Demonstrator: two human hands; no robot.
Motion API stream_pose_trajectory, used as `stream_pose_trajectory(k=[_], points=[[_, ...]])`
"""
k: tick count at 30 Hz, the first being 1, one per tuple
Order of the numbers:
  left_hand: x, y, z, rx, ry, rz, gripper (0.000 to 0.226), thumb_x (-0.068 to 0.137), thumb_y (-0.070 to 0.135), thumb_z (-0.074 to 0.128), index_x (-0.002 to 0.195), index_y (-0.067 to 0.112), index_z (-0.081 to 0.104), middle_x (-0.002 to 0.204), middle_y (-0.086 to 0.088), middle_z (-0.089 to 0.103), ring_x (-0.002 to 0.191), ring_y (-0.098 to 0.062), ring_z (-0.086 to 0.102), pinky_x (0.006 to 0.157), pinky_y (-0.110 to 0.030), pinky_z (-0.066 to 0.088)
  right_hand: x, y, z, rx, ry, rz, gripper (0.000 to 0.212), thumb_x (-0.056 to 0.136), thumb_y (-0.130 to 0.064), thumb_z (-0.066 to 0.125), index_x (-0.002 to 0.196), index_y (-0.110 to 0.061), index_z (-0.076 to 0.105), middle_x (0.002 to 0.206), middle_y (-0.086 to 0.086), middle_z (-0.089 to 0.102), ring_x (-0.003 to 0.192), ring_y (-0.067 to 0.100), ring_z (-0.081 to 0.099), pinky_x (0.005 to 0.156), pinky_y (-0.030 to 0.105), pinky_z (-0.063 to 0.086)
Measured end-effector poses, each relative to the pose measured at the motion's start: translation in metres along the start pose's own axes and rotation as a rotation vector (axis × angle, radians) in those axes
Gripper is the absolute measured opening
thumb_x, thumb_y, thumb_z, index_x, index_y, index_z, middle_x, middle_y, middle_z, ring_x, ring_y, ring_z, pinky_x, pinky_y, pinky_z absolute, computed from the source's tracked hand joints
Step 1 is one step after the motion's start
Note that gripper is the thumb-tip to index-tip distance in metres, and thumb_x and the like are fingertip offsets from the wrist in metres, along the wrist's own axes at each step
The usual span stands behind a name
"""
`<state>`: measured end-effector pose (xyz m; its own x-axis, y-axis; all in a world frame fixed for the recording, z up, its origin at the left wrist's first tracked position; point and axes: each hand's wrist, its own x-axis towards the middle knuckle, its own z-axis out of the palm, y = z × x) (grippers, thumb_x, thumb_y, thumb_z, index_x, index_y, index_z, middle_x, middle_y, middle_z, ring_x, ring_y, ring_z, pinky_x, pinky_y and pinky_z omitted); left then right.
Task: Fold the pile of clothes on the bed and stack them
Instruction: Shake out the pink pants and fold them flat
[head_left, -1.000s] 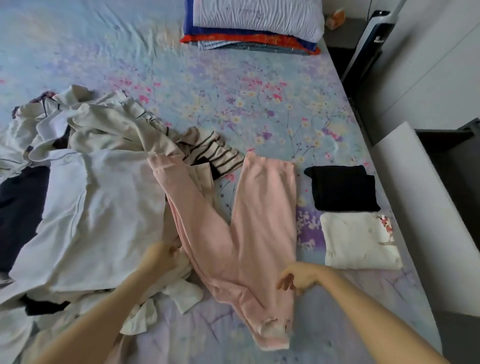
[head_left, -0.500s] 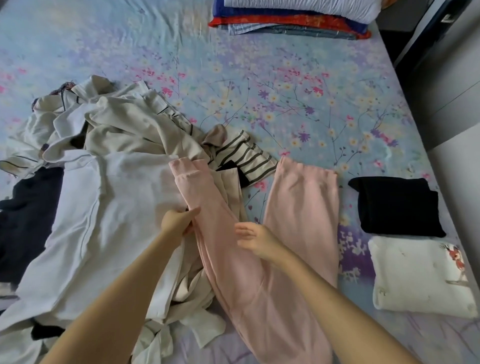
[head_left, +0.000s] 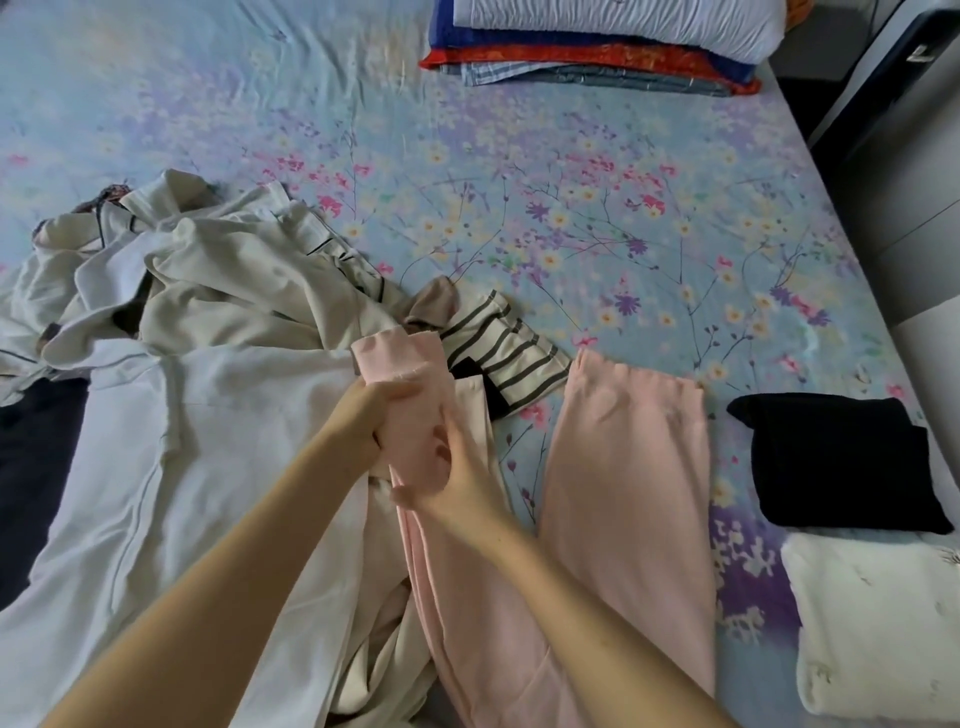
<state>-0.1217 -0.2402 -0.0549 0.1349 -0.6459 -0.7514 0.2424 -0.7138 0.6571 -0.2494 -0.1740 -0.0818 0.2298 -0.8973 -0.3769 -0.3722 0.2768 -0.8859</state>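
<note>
Fingers (head_left: 395, 391) of the left hand (head_left: 363, 421) are curled tight around one leg of the pink trousers (head_left: 628, 467) at frame centre, while the right hand (head_left: 452, 478) is closed on the same leg just below. The other leg is laid flat on the floral bed sheet (head_left: 571, 218). An unfolded clothes pile (head_left: 208, 322) is seen at left; a folded black garment (head_left: 836, 457) and folded white garment (head_left: 878, 623) are placed at right.

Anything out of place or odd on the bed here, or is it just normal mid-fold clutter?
Nothing stands out. Both hands grip one leg of the pink pants, the unfolded pile lies loose, and the folded black and white pieces lie flat.
</note>
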Motion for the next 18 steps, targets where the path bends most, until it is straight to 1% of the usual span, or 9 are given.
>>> stream_pose_trajectory(k=[2, 4, 7, 9, 11, 13, 15, 17, 18], points=[[-0.018, 0.008, 0.022, 0.132, -0.048, 0.05, 0.029, 0.084, 0.004, 0.065, 0.112, 0.007, 0.057, 0.101, -0.015, 0.064, 0.088, -0.026, 0.065, 0.073, -0.035, 0.054, 0.002, -0.01, -0.001, 0.118, 0.041, -0.02, 0.096, 0.065, -0.037, 0.08, 0.138, -0.053, 0.019, 0.12, -0.022, 0.055, 0.112, 0.0, 0.055, 0.092, 0.025, 0.049], [-0.034, 0.018, 0.041, 0.33, -0.078, 0.073, 0.029, 0.089, 0.005, 0.058, 0.118, 0.006, 0.053, 0.106, -0.013, 0.061, 0.091, -0.022, 0.064, 0.071, -0.026, 0.049, 0.001, -0.016, -0.007, 0.182, 0.142, -0.028, 0.071, 0.076, -0.024, 0.075, 0.133, -0.042, 0.035, 0.11, -0.024, 0.059, 0.107, -0.001, 0.058, 0.089, 0.02, 0.049], [-0.053, 0.031, 0.057, 0.378, -0.365, 0.105, 0.028, 0.089, 0.018, 0.063, 0.112, 0.002, 0.057, 0.093, -0.012, 0.064, 0.075, -0.019, 0.064, 0.066, -0.025, 0.055, -0.013, -0.02, -0.043, 0.431, 0.271, 0.021, 0.04, 0.09, -0.002, 0.057, 0.123, -0.025, 0.055, 0.11, -0.007, 0.066, 0.104, 0.008, 0.063, 0.086, 0.019, 0.05], [-0.058, 0.035, 0.058, 0.46, -0.413, 0.197, 0.03, 0.09, 0.026, 0.061, 0.106, 0.002, 0.062, 0.087, -0.007, 0.067, 0.077, -0.017, 0.063, 0.072, -0.027, 0.054, -0.031, -0.017, -0.084, 0.502, 0.306, 0.08, 0.031, 0.092, 0.001, 0.054, 0.114, -0.018, 0.064, 0.104, -0.005, 0.07, 0.099, 0.007, 0.065, 0.083, 0.019, 0.05], [-0.057, 0.036, 0.068, 0.415, -0.396, 0.269, 0.026, 0.092, 0.029, 0.057, 0.1, 0.006, 0.065, 0.083, -0.004, 0.067, 0.077, -0.017, 0.063, 0.071, -0.026, 0.05, -0.049, -0.012, -0.129, 0.55, 0.3, 0.115, 0.031, 0.093, -0.002, 0.053, 0.101, -0.027, 0.069, 0.096, -0.012, 0.072, 0.099, 0.008, 0.063, 0.086, 0.022, 0.048], [-0.053, 0.033, 0.075, 0.329, -0.371, 0.274, 0.021, 0.093, 0.028, 0.054, 0.095, 0.009, 0.065, 0.084, -0.006, 0.067, 0.077, -0.018, 0.064, 0.07, -0.026, 0.048, -0.053, -0.003, -0.173, 0.638, 0.303, 0.158, 0.031, 0.093, -0.006, 0.055, 0.098, -0.032, 0.071, 0.102, -0.009, 0.073, 0.108, 0.013, 0.062, 0.094, 0.032, 0.046], [-0.046, 0.025, 0.077, 0.31, -0.349, 0.262, 0.019, 0.094, 0.026, 0.053, 0.094, 0.01, 0.064, 0.086, -0.007, 0.068, 0.079, -0.02, 0.065, 0.072, -0.027, 0.048, -0.041, 0.008, -0.215, 0.759, 0.312, 0.223, 0.027, 0.09, -0.013, 0.06, 0.115, -0.02, 0.066, 0.114, 0.004, 0.07, 0.113, 0.02, 0.062, 0.097, 0.036, 0.047], [-0.038, 0.011, 0.081, 0.325, -0.323, 0.246, 0.02, 0.095, 0.024, 0.051, 0.097, 0.009, 0.064, 0.092, -0.01, 0.069, 0.084, -0.023, 0.065, 0.076, -0.03, 0.049, -0.023, 0.025, -0.247, 0.678, 0.275, 0.292, 0.045, 0.085, -0.026, 0.065, 0.128, -0.015, 0.058, 0.117, 0.005, 0.068, 0.114, 0.02, 0.061, 0.096, 0.035, 0.047], [-0.035, 0.003, 0.083, 0.347, -0.305, 0.237, 0.02, 0.096, 0.023, 0.051, 0.099, 0.008, 0.064, 0.096, -0.011, 0.069, 0.088, -0.024, 0.065, 0.079, -0.032, 0.05, -0.014, 0.037, -0.256, 0.546, 0.263, 0.351, 0.055, 0.083, -0.035, 0.067, 0.133, -0.016, 0.053, 0.118, 0.003, 0.067, 0.113, 0.018, 0.06, 0.095, 0.035, 0.047]])
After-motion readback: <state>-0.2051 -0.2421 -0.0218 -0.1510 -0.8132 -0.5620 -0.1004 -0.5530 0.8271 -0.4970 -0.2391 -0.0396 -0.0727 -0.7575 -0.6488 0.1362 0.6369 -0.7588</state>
